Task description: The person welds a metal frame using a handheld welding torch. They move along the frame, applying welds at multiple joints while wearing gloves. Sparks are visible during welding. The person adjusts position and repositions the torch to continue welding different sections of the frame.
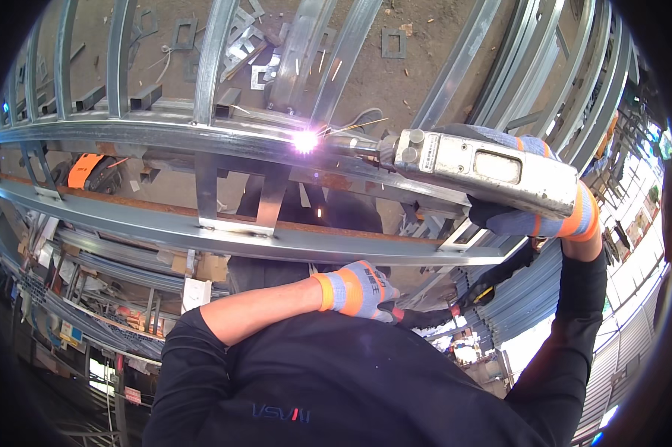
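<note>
My right hand (538,223), in a grey and orange glove, grips a silver box-bodied welding gun (492,170). Its nozzle points left, and a bright pink-white glare with sparks (306,141) burns at the tip. The glare sits on the upper rail of a steel frame (164,135), near the foot of an upright bar (348,56). Close to my waist, my left hand (360,290) wears a matching glove. Its fingers are curled around the end of a black hose (425,319) with red parts. The glare hides the exact joint.
A lower rail (336,244) crosses between me and the weld. Metal offcuts (240,41) and square plates (394,43) lie on the ground beyond. An orange and black object (87,173) sits left, behind the lower rail. Stacked steel tubes (526,298) stand at right.
</note>
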`<state>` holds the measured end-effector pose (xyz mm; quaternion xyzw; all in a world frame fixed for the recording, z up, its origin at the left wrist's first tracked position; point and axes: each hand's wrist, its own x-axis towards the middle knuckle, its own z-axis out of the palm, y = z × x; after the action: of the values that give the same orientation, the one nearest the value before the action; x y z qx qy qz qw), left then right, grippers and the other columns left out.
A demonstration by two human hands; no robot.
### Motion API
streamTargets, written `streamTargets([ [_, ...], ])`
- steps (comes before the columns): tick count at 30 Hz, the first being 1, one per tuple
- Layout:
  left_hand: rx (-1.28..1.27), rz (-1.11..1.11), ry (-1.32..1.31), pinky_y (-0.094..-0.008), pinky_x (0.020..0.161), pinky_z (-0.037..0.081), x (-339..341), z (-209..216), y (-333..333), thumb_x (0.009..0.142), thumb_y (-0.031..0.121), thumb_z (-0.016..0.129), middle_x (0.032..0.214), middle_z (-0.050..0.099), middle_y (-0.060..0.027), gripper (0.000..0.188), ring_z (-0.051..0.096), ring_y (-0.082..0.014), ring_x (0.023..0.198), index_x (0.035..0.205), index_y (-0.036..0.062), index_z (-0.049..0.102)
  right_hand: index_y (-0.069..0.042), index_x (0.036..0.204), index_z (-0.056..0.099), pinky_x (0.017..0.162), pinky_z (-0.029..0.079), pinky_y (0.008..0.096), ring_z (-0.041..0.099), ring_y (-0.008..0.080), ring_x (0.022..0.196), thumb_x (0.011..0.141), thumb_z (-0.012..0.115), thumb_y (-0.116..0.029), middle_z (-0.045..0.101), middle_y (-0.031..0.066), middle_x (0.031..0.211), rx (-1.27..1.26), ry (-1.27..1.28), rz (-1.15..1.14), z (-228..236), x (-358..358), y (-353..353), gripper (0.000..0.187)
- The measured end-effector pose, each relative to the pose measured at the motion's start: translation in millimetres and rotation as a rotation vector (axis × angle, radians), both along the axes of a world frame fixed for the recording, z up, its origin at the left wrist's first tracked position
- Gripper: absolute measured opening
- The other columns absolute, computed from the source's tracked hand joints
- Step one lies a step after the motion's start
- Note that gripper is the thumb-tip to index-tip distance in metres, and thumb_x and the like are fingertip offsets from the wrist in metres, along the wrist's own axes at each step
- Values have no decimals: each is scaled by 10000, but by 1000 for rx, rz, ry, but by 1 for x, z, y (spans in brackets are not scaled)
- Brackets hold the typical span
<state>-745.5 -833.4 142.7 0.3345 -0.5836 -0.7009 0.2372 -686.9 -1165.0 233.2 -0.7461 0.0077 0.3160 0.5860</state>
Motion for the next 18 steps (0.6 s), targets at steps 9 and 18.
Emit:
streamTargets([
  [9,17,-16,4,-478,816,544,3,2,-2,972,621,563,938,726,-172,587,711,-377,930,1104,64,693,15,1433,606,852,566,360,714,245,950,811,840,-275,732,151,1200,48,-93,-21,-6,-8,0,725],
  [18,0,-4,0,-475,829,542,2,1,0,978,615,560,954,730,-166,586,710,-372,950,1151,71,688,12,1440,594,860,567,371,705,271,986,737,872,-202,672,201,1332,0,6,15,1,-3,-4,785],
])
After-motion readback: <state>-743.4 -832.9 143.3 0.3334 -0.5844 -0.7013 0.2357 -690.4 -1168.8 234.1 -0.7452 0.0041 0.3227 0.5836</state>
